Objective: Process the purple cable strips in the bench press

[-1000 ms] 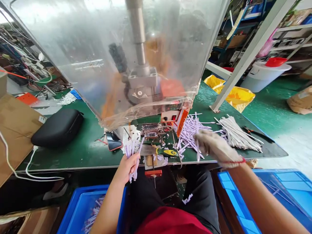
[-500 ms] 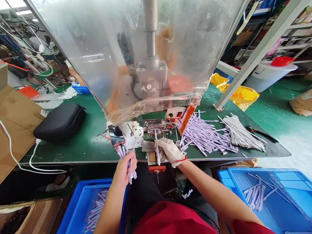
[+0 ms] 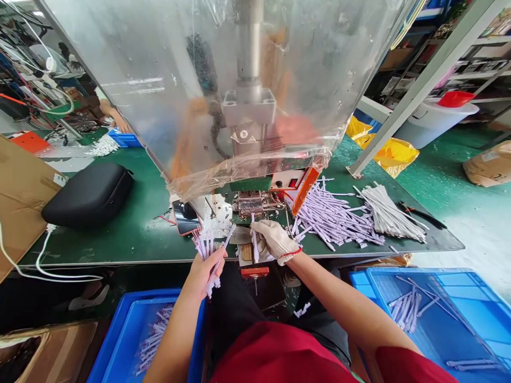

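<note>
A bundle of thin lilac strips (image 3: 205,247) is gripped in my bare left hand (image 3: 203,273), near the table's front edge, with one strip slanting out to the right. My right hand (image 3: 274,240), in a white glove with a red cuff, pinches a single lilac strip (image 3: 256,244) held upright. That strip's far end is close to the small metal fixture (image 3: 250,204) below the press; whether they touch cannot be made out. Lilac strips (image 3: 335,215) lie heaped right of the orange-sided control box (image 3: 305,190).
A cloudy plastic guard (image 3: 159,106) hangs over the press. White strips (image 3: 395,213) and pliers (image 3: 423,215) lie at right, a black case (image 3: 90,196) and a phone (image 3: 187,217) at left. Blue bins (image 3: 115,340) (image 3: 359,287) flank my legs. A person's hand (image 3: 120,121) shows back left.
The view has shifted slightly. In my left hand, one strip now leans out further to the right of the bundle. My right hand still holds its strip by the fixture.
</note>
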Action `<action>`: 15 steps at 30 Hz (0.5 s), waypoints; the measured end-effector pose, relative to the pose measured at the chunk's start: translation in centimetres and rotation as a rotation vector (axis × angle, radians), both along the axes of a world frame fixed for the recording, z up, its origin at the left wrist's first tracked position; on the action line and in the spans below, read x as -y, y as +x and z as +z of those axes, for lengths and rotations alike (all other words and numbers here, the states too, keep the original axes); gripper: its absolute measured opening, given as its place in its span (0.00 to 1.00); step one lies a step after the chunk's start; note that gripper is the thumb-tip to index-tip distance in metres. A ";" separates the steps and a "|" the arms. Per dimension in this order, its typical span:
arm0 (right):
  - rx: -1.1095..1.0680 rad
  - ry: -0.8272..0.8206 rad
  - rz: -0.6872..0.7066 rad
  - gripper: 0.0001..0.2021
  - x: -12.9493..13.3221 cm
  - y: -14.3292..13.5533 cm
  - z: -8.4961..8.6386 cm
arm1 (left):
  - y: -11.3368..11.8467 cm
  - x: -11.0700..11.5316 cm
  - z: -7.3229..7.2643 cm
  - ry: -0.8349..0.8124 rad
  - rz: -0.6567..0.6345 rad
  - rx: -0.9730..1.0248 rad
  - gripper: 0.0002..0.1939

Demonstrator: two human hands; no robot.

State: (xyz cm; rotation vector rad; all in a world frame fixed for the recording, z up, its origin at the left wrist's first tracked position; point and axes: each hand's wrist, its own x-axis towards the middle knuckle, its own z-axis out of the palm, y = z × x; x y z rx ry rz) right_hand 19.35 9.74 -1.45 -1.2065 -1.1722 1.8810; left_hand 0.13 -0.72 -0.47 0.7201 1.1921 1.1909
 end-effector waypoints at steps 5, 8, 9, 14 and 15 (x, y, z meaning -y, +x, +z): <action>0.175 0.183 0.131 0.18 -0.1 2.7 4.0 | -0.7 -0.8 1.3 0.060 -0.205 -0.226 0.17; 0.222 0.372 0.409 0.17 0.4 4.4 6.9 | -0.7 -1.5 2.3 0.040 -0.380 -0.331 0.17; 0.235 0.407 0.503 0.16 0.8 4.6 7.6 | -0.5 -1.7 2.6 0.037 -0.433 -0.356 0.16; 0.290 0.350 0.654 0.11 3.9 5.3 8.5 | 0.7 -1.9 3.4 -0.043 -0.668 -0.279 0.18; 0.278 0.320 0.657 0.11 4.3 5.7 8.3 | 0.5 -1.8 3.3 -0.075 -0.712 -0.239 0.18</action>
